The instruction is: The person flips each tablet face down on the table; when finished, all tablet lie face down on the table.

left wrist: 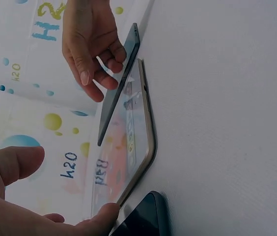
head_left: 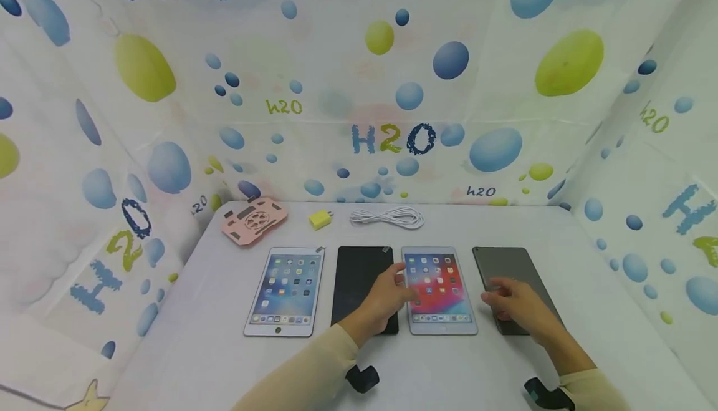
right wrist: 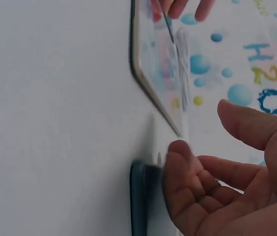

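Four tablets lie in a row. My left hand (head_left: 384, 299) hovers over the black tablet (head_left: 356, 267), its fingers reaching the left edge of the tablet with a red and blue home screen (head_left: 440, 286). In the left wrist view its thumb (left wrist: 23, 162) stands apart from the fingers, with nothing between. My right hand (head_left: 518, 305) is over the dark grey tablet (head_left: 505, 261), which lies back side up at the right. Its fingers (right wrist: 182, 172) are loosely bent and hold nothing in the right wrist view. A white tablet with a lit screen (head_left: 286, 286) lies leftmost.
Behind the tablets are a pink case with a ring-shaped part (head_left: 255, 221), a yellow charger plug (head_left: 320, 219) and a coiled white cable (head_left: 387, 216). The table (head_left: 185, 348) has a white cover. Patterned curtains (head_left: 336, 87) hang at the back and sides.
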`<state>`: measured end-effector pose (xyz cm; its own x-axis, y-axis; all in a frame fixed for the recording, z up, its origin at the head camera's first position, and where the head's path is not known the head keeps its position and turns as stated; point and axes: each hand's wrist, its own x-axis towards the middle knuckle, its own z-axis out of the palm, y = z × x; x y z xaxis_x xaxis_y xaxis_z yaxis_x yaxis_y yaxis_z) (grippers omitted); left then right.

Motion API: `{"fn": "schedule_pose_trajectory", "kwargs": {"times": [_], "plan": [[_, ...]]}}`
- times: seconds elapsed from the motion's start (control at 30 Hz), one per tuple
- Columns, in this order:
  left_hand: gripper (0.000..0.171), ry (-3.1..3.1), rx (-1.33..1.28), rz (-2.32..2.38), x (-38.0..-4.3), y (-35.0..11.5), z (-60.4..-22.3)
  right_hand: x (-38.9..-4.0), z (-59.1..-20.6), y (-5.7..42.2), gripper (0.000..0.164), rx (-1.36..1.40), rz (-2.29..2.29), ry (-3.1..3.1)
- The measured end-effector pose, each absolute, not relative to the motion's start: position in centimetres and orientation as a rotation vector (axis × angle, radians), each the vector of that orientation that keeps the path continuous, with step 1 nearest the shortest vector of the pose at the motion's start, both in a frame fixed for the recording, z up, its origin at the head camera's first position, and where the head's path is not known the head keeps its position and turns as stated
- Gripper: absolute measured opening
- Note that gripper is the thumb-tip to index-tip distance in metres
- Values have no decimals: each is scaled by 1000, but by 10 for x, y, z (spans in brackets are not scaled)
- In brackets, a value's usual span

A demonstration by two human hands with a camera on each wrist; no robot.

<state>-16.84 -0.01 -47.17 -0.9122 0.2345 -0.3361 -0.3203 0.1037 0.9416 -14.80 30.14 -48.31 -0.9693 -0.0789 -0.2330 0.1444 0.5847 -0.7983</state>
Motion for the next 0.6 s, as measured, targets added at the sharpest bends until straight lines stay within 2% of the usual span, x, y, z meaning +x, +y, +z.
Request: {"fn": "schedule_pose_trajectory", "kwargs": {"times": [0.1,0.6], "plan": [[80,1991,-87,1850,-166,1,-471,-149,-484,292,72,91,-1451,2439],[76,1923,-137,1862,-170,3,-470,-145,-483,275,69,216,-1797,2086]]}}
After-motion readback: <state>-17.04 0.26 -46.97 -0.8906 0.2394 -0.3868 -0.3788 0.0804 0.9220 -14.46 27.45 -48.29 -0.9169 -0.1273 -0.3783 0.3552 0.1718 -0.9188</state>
